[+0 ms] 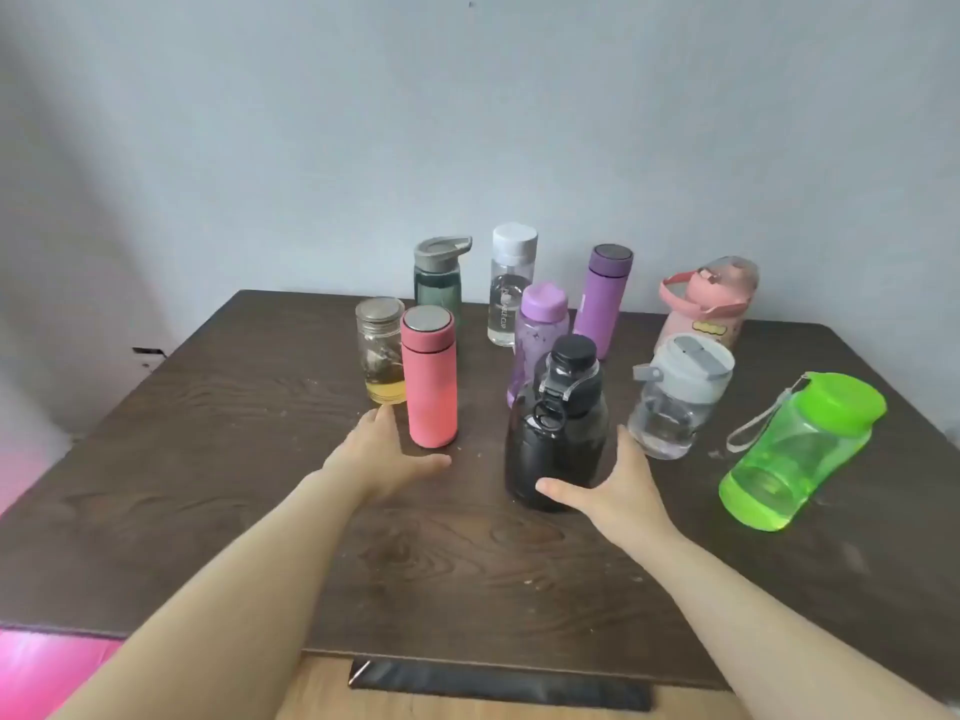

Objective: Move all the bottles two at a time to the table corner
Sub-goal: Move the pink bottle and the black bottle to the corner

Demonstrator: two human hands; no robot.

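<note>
Ten bottles bunched mid-table [218, 511], both hands reaching in for first pair, nothing lifted yet.

Left hand [382, 459] spread wide, cupping toward matte coral flask [430, 379] w/ steel cap, just beside it, not touching afaict. Right hand [618, 498] spread too, thumb in front of base of glossy black jug [556, 433], contact hard to call. Next prob: close both round the bodies & lift straight up, w/o bumping glass jar [382, 350] or clear grey-lid bottle [675, 397] close by. Which corner, can't tell.
</note>
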